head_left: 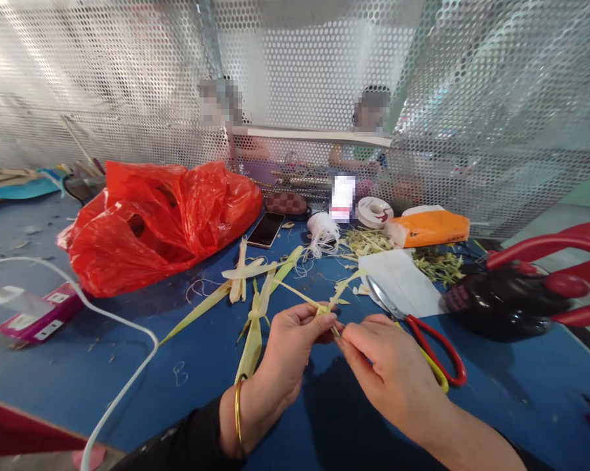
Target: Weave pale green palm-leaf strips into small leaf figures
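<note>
Tight work left of the scissors (pixel 398 313): the left hand (pixel 291 343) pinched the pale husk strip (pixel 323 309), seemingly steadying it, the right hand's (pixel 390 366) grip closed around its lower end

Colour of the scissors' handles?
Red and yellow: the scissors' handles show best in the head view, the only one here.

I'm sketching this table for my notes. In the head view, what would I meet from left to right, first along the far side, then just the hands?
Far side: red bag, dark phone, white string, white spool, orange packet. Hands: left hand, right hand.
</note>
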Tool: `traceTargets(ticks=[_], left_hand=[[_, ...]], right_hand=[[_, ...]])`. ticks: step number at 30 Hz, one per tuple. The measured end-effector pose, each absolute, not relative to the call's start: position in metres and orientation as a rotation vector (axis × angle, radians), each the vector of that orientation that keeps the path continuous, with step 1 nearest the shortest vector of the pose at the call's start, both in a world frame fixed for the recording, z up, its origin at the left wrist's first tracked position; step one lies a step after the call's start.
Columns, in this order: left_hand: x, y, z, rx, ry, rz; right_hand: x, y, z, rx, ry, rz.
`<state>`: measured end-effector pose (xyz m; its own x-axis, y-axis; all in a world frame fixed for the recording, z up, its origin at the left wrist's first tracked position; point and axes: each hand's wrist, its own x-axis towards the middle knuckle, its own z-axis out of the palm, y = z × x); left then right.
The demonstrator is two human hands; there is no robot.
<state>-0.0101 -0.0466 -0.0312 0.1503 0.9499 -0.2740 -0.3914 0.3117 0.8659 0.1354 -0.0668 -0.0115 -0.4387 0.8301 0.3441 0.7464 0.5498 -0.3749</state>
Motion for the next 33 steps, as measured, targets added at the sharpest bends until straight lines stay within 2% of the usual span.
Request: traceTargets(ticks=[24,28,33], left_hand=[[-0.012,-0.044,-0.033,0.659,1.053,1.185],[-0.013,-0.042,-0.033,0.606,1.028,1.123],[-0.013,-0.046,-0.03,0.652,0.94,0.921]], right_hand=[[0.138,-0.061,-0.007,-1.343,-2.237,0.514],[0.142,-0.053,-0.011,-1.445,-2.038,0.83],[0.144,-0.04,-0.023,-1.296,-1.378,1.383]])
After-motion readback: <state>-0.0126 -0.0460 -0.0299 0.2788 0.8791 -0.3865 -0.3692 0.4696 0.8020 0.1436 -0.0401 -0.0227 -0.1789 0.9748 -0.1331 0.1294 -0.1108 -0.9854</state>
